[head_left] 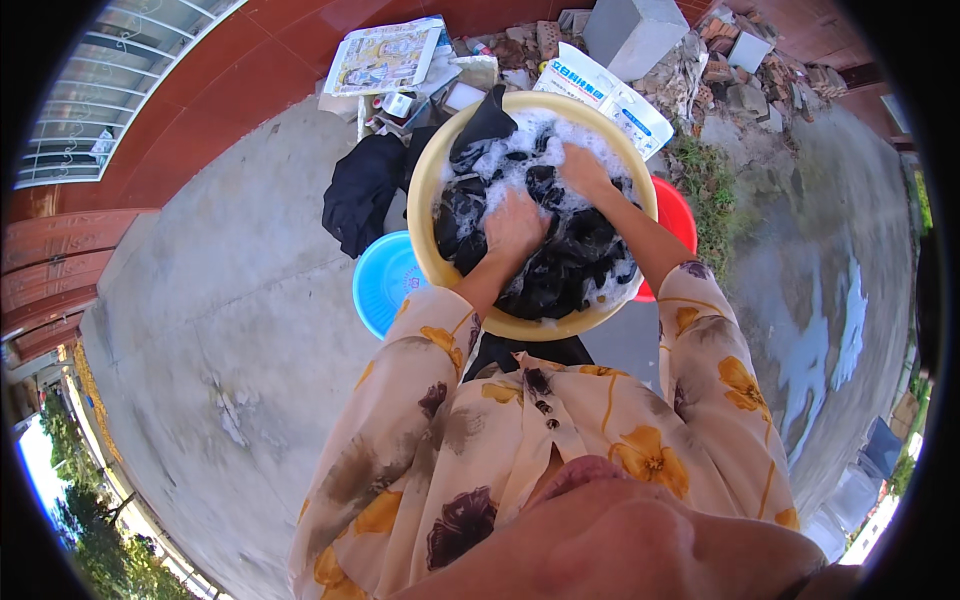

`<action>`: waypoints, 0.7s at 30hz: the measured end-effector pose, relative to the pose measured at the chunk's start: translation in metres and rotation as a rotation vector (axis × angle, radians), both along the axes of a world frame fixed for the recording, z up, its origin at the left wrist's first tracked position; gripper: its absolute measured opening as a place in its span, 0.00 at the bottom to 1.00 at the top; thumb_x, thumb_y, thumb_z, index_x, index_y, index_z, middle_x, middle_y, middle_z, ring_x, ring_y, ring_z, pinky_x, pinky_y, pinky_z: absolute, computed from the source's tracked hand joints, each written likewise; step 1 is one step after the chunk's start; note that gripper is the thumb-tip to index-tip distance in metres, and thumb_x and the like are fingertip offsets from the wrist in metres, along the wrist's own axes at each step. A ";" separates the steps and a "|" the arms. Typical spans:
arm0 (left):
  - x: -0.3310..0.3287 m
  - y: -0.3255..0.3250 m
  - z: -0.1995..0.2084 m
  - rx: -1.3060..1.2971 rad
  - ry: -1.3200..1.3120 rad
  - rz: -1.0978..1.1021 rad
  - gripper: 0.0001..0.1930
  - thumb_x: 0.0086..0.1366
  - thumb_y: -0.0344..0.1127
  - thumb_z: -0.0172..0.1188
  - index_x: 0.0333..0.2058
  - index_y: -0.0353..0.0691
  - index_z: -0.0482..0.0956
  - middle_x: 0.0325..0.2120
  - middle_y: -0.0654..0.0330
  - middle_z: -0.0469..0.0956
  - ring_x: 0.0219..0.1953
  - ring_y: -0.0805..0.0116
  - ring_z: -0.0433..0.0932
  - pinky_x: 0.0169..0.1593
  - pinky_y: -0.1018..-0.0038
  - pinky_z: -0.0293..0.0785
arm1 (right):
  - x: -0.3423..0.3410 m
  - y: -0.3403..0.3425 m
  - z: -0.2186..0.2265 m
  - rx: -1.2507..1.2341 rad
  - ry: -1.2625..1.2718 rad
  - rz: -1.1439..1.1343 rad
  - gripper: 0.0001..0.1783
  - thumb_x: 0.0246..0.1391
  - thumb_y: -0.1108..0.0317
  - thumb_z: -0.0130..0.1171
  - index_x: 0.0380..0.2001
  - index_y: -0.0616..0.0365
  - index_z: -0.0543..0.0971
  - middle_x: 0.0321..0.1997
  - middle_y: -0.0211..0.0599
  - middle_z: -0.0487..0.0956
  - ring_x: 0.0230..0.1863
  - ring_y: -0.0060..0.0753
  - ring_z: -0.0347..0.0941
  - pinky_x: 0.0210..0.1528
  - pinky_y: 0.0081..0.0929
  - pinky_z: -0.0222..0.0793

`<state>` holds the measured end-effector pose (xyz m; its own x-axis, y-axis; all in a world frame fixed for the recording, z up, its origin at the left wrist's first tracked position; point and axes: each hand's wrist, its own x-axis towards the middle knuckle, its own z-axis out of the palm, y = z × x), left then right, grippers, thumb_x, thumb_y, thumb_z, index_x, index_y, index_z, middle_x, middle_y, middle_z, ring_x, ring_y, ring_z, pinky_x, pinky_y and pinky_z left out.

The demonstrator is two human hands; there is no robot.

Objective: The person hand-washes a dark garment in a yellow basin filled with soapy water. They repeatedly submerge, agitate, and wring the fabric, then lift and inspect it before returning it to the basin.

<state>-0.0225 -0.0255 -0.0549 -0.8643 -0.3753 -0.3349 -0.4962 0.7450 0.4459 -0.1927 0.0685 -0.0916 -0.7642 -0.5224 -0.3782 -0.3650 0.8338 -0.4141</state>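
Observation:
A large yellow basin (418,235) holds soaked black clothes (585,235) covered in white suds. My left hand (517,222) is closed on the wet black cloth near the basin's middle, knuckles up, fingertips hidden. Farther to the right and a little deeper, my right hand (583,170) is also closed, its fingers sunk into foam and cloth. Both forearms reach over the near rim. One corner of black cloth (487,125) rises above the foam against the far left of the basin.
Beside the basin stand a light-blue basin (378,290) at left and a red basin (677,215) at right. More black clothing (362,195) hangs at far left. Behind are a white printed carton (605,95), cluttered boxes (385,60), a grey block (640,38) and broken bricks (745,95).

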 end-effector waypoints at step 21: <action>0.011 -0.084 0.041 1.230 0.857 0.637 0.11 0.55 0.32 0.50 0.36 0.33 0.74 0.29 0.60 0.73 0.33 0.69 0.71 0.39 0.70 0.68 | 0.049 0.036 0.158 -0.608 0.012 0.053 0.37 0.54 0.50 0.66 0.66 0.42 0.68 0.43 0.48 0.84 0.50 0.44 0.81 0.57 0.40 0.71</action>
